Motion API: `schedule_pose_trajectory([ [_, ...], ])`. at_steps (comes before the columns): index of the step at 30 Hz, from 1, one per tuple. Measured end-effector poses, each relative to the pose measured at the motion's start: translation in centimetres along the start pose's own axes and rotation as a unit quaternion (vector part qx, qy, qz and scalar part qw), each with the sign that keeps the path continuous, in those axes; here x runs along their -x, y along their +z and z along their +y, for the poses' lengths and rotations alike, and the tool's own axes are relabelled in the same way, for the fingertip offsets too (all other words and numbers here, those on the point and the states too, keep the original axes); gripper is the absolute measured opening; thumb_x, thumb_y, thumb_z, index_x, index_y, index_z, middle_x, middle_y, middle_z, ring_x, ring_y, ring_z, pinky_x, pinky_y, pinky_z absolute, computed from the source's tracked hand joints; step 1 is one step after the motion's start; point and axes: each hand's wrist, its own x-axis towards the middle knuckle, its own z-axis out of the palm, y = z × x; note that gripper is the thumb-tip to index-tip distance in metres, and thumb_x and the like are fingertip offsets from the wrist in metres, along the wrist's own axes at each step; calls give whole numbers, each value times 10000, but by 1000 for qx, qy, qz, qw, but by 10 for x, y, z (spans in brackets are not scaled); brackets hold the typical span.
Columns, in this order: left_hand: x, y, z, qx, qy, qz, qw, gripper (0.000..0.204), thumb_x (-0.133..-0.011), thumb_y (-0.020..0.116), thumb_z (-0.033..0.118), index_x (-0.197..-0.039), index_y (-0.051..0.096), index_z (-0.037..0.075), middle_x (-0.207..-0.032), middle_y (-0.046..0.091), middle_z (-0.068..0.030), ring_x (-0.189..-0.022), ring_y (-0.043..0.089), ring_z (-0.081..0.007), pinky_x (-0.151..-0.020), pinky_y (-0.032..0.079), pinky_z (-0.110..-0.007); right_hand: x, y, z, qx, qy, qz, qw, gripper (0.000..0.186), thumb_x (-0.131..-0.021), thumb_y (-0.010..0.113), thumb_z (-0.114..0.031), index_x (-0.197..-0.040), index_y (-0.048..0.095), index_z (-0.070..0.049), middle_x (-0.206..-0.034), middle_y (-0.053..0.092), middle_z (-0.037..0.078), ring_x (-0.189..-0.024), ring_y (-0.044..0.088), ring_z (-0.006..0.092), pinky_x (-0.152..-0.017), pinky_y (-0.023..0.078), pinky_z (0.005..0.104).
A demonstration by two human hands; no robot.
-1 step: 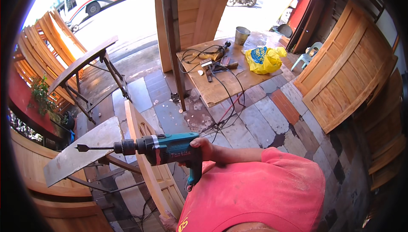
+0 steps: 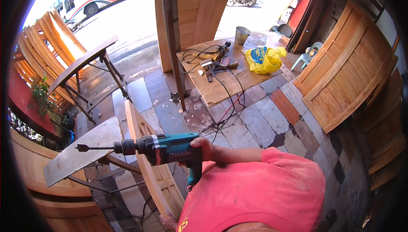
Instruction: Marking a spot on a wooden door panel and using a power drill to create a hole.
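My right hand (image 2: pixel 203 149) is wrapped round the handle of a teal and black power drill (image 2: pixel 174 147). A flat spade bit (image 2: pixel 95 148) sticks out of its chuck toward the left. The drill is held level, in front of a pale wooden door (image 2: pixel 140 147) that stands on edge. In this view the bit's tip overlaps a grey board (image 2: pixel 91 149), and I cannot tell whether they touch. My left hand (image 2: pixel 169 221) grips the door's edge low in the view, partly hidden by my red shirt.
A wooden table (image 2: pixel 216 94) carries a corded power tool (image 2: pixel 208 66), black cables, a metal bucket (image 2: pixel 242 35) and a yellow plastic bag (image 2: pixel 264 60). Panelled doors (image 2: pixel 348 66) lean at the right. A trestle bench (image 2: pixel 80 68) stands at the left. Cables cross the stone-tiled floor.
On the street outside, the bus has shifted slightly to the left. My hands, the drill and the door stay where they were.
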Motion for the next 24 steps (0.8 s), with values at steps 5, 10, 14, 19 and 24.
schedule_pose_trajectory([
  [5,0,6,-4,8,18,23,1000,552,-936,657,650,-942,568,105,-809,659,-207,-735,667,-489,-598,494,-599,1,0,0,8,5,3,1000,827,-799,724,-505,-1421,569,18,-1208,733,234,-1016,749,363,-847,599,446],
  [10,-1,5,-7,8,9,3,1000,539,-942,660,638,-968,572,107,-840,665,-207,-761,668,-487,-621,495,-599,-1,-2,1,5,3,11,1000,824,-797,725,-504,-1422,570,11,-1204,734,231,-1014,746,367,-845,597,451],
  [14,-1,0,-1,7,-1,-30,1000,535,-960,638,630,-1058,582,108,-946,674,-211,-849,670,-485,-699,502,-603,-1,-3,1,-6,7,8,1000,821,-796,732,-491,-1426,567,8,-1214,733,232,-1009,746,373,-854,597,462],
  [19,1,-16,7,6,-34,-97,995,546,-983,612,621,-1170,593,108,-1079,685,-215,-959,673,-483,-796,510,-607,0,-2,0,-11,-2,7,1000,824,-792,745,-471,-1434,558,12,-1216,733,238,-994,754,380,-864,607,473],
  [24,-5,-25,8,-27,-95,-202,974,610,-1006,570,626,-1301,596,92,-1215,689,-231,-1077,676,-485,-908,519,-613,-1,-1,0,-7,-2,2,1000,837,-789,750,-471,-1440,552,16,-1204,736,246,-994,758,381,-849,615,470],
])
